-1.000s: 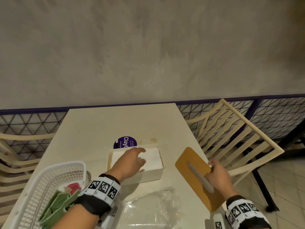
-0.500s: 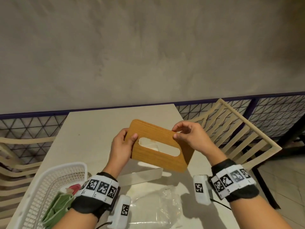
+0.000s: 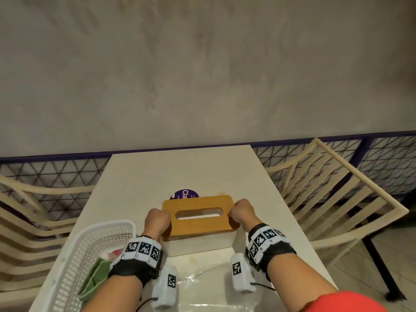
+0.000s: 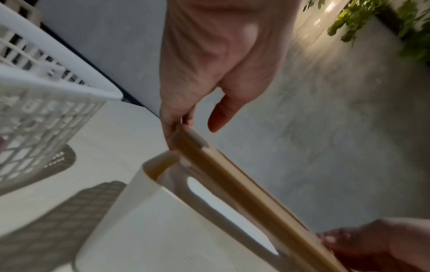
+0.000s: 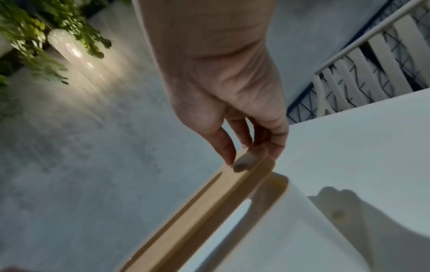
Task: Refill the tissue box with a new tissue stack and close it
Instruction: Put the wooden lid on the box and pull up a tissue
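A wooden lid (image 3: 199, 215) with an oval slot lies over the white tissue box (image 3: 201, 243) in the middle of the table. My left hand (image 3: 157, 221) grips the lid's left end and my right hand (image 3: 242, 212) grips its right end. In the left wrist view the lid (image 4: 251, 193) stands just above the box rim (image 4: 151, 165), tilted, with a gap beneath it, and my left hand (image 4: 184, 128) pinches its end. In the right wrist view my right hand (image 5: 251, 154) pinches the lid (image 5: 204, 211) at its other end. White tissue (image 3: 198, 216) shows through the slot.
A white plastic basket (image 3: 90, 255) holding green packs stands at the near left. A clear plastic wrapper (image 3: 202, 287) lies at the table's near edge. A purple round sticker (image 3: 185, 194) sits behind the box. Cream chairs (image 3: 326, 199) flank the table (image 3: 180, 172).
A second ago the lid lay on the table under my right hand while my left touched the tissues. Both hands then lifted it over the box and have lowered it onto the box.
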`<state>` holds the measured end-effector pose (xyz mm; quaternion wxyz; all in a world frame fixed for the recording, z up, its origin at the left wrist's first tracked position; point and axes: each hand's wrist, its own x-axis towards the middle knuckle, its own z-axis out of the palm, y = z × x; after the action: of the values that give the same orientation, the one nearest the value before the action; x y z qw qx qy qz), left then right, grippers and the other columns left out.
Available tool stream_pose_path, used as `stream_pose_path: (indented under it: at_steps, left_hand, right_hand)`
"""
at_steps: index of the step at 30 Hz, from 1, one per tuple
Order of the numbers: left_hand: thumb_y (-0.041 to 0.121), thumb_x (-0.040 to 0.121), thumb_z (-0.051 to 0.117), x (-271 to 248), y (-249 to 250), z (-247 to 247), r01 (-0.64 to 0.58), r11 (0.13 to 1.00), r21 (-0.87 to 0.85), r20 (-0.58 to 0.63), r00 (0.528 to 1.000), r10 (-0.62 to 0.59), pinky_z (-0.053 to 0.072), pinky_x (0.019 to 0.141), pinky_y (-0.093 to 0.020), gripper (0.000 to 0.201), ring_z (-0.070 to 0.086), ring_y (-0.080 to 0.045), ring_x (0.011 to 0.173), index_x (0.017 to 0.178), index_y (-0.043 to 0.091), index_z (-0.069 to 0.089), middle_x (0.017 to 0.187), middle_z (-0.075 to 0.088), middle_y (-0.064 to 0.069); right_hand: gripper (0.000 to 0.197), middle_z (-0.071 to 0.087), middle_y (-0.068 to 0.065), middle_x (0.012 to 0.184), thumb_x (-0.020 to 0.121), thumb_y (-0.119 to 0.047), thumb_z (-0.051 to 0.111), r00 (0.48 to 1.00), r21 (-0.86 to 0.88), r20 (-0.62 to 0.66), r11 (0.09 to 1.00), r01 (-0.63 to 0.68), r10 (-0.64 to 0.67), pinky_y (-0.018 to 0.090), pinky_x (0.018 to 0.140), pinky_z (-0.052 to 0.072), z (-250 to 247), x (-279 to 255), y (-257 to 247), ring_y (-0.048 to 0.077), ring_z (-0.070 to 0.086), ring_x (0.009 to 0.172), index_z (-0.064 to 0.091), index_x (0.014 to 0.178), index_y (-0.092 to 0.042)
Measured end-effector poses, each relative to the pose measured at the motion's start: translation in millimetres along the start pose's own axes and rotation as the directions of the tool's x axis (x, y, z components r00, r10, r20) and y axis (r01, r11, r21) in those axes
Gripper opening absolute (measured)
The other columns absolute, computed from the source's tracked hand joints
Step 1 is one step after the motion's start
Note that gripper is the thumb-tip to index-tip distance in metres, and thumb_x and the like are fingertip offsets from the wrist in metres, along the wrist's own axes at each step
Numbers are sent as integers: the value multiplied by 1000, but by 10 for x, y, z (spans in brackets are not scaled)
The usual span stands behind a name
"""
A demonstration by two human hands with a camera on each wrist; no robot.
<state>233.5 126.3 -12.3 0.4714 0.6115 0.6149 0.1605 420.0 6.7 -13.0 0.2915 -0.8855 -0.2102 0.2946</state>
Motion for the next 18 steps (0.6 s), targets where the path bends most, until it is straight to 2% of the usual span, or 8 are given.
stream_pose_path:
  at_steps: [3,5,8,10,13,15,17,18]
  left_hand:
    - [4,87,44,-10,-35,76,5,999,54,2,1000,-6,39,65,-33,19,53,-30,82,96,-7,57,91,57,-18]
    - [5,88,44,-3,-56,100,8,997,75,8,1000,-8,38,65,-32,17,53,-29,83,95,-5,55,92,56,-17]
    - [6,89,42,7,-94,130,-4,991,134,46,999,-2,39,61,-29,16,53,-25,78,93,-2,55,89,56,-15]
    - [6,90,42,-9,-94,149,-16,985,174,55,998,7,38,56,-28,14,50,-21,71,82,2,53,80,53,-10]
    - [5,90,44,3,-116,161,-24,972,233,47,999,13,41,64,-30,18,51,-24,77,72,9,46,78,51,-8]
    - [4,88,44,24,-132,134,-48,960,277,55,998,35,42,68,-32,8,51,-25,82,89,4,52,93,57,-13]
    - [4,87,45,58,-165,111,-75,948,309,52,997,62,42,70,-32,24,52,-25,85,110,2,52,109,60,-17]
    - [5,88,46,61,-171,99,-88,944,317,54,996,74,43,71,-32,28,52,-25,86,115,3,51,113,61,-17]
  right_hand:
    - [29,59,17,121,89,-3,47,1000,-39,-14,999,24,-24,31,85,46,101,-12,52,30,56,109,56,117,0]
    - [31,60,16,121,88,1,46,997,-43,-55,997,58,-60,32,89,47,131,-3,83,29,56,109,56,117,0]
    - [27,64,14,114,87,3,50,991,-53,-92,994,93,-98,29,81,48,152,38,122,27,59,104,61,111,1]
    - [24,66,13,109,86,4,51,988,-67,-93,991,117,-123,26,74,47,156,61,131,26,61,99,64,106,0]
    - [23,66,14,107,85,3,52,986,-84,-85,987,134,-141,23,68,44,162,63,110,26,61,97,64,104,0]
    - [22,66,14,107,85,2,53,985,-100,-81,984,145,-154,24,69,45,183,77,100,27,61,97,65,103,0]
    - [21,66,15,107,84,2,55,984,-112,-82,983,148,-158,25,69,46,199,80,94,28,62,97,65,103,1]
    - [22,66,15,107,84,3,55,984,-116,-85,982,147,-157,25,70,46,201,84,93,28,62,97,65,103,1]
